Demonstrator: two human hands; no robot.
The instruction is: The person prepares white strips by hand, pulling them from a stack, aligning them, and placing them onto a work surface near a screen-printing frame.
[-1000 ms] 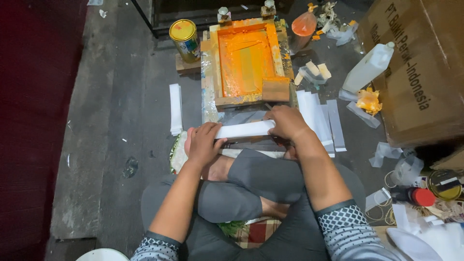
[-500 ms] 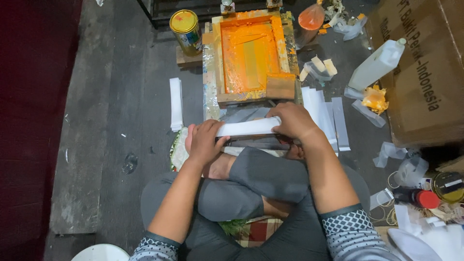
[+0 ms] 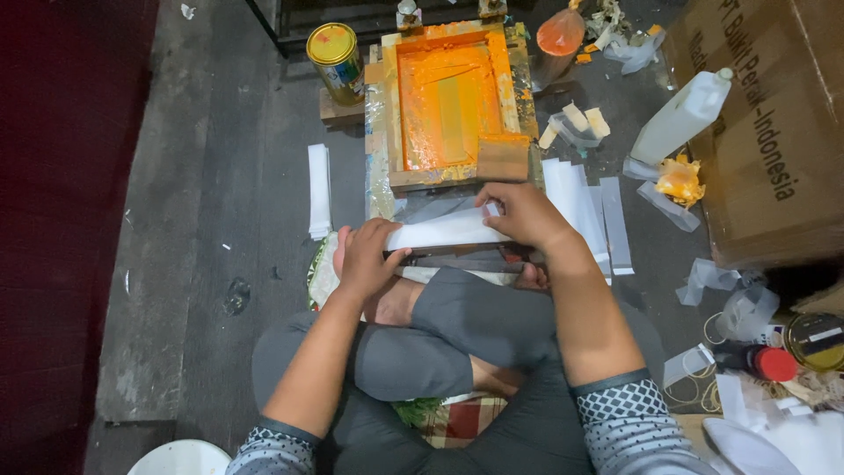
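Observation:
I sit cross-legged on a grey floor. Both hands hold a long white strip (image 3: 444, 232) stretched level above my knees. My left hand (image 3: 367, 257) grips its left end; my right hand (image 3: 520, 214) pinches its right end. Just beyond the strip stands a wooden screen-printing frame (image 3: 380, 114) smeared with orange ink, with a squeegee (image 3: 502, 157) resting at its near right corner. More white strips (image 3: 580, 207) lie stacked beside my right hand.
A yellow-lidded tin (image 3: 335, 58) stands left of the frame; a separate pile of white strips (image 3: 318, 189) lies on the floor. A white plastic bottle (image 3: 682, 114), an orange-stained rag (image 3: 680, 179), a cardboard box (image 3: 774, 132) and a red-capped bottle (image 3: 756, 360) crowd the right.
The strip has stayed between both hands, level over my knees; my right hand has shifted slightly along its right end. The view has drifted a little.

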